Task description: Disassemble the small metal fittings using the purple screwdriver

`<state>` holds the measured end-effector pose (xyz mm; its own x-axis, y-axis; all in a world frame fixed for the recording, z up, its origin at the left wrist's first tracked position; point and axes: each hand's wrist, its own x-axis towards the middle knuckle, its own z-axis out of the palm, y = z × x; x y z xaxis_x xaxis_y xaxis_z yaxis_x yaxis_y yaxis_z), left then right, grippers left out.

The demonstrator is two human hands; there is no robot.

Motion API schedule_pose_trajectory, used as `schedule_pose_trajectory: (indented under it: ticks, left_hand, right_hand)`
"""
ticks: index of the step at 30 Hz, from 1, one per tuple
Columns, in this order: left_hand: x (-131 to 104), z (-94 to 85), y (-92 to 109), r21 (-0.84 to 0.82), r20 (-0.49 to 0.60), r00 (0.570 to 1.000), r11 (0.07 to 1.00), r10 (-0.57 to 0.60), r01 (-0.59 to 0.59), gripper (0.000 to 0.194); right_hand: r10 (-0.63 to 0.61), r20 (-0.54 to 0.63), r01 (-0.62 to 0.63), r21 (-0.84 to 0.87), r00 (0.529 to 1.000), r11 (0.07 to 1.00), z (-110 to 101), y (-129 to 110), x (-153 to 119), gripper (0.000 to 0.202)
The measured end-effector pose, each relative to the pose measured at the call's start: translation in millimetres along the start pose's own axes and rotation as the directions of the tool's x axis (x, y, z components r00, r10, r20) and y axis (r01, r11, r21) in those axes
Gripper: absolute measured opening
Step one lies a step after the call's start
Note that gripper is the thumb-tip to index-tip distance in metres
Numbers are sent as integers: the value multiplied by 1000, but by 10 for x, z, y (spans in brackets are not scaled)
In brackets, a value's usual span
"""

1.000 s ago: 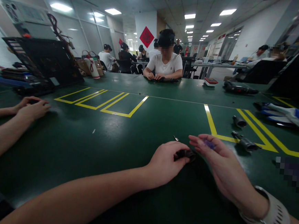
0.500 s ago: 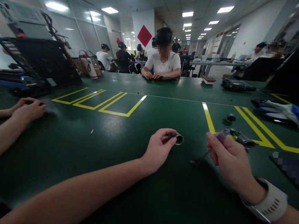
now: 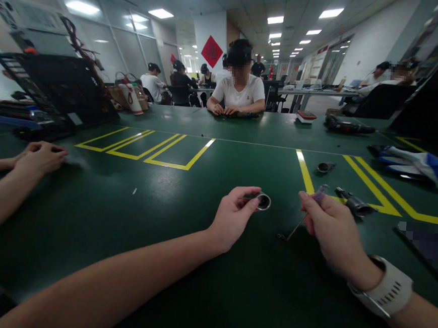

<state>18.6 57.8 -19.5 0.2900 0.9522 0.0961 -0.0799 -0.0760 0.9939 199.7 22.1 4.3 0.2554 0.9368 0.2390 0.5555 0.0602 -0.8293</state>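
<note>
Above the green table [image 3: 178, 201], beneath ceiling lights [image 3: 161, 14], hands [image 3: 233, 216] [image 3: 334, 229] grip a cylinder [image 3: 264, 208] and screwdriver [image 3: 320, 194].

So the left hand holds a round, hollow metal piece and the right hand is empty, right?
Not quite: the head view shows the right hand holding a thin, purple-handled tool. The left hand does hold the hollow metal piece.

The left hand [image 3: 232, 216] is covering one end of a metal cylinder [image 3: 264, 202]; the right hand [image 3: 332, 227] is hiding part of a purple-handled tool [image 3: 319, 193]. At lower right, the frame is cutting off a pixelated slab [image 3: 431, 247]. Dark pieces [image 3: 281, 236] are appearing too tiny to identify.
</note>
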Motion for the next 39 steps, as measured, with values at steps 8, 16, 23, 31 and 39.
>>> schedule_pose_trajectory:
  ticks: [8,16,23,31,39]
  left_hand:
    - [27,3,-49,-254,-59,995,965,-83,66,30]
    - [41,-10,-27,-275,-66,986,953,-150,127,29]
    - [28,-26,-59,-190,-17,998,981,-53,49,27]
    - [-1,5,1,-97,-60,998,995,-26,20,33]
    - [-6,37,-8,-144,-105,994,989,-31,15,24]
  right_hand:
    - [-154,9,152,109,988,982,29,-59,-121,37]
    - [-63,-108,106,466,992,878,84,102,-69,26]
    - [-343,-22,314,465,939,828,74,65,-197,11]
    - [-564,113,552,116,818,825,74,37,-260,10]
    - [-670,225,681,39,708,732,71,6,-289,16]
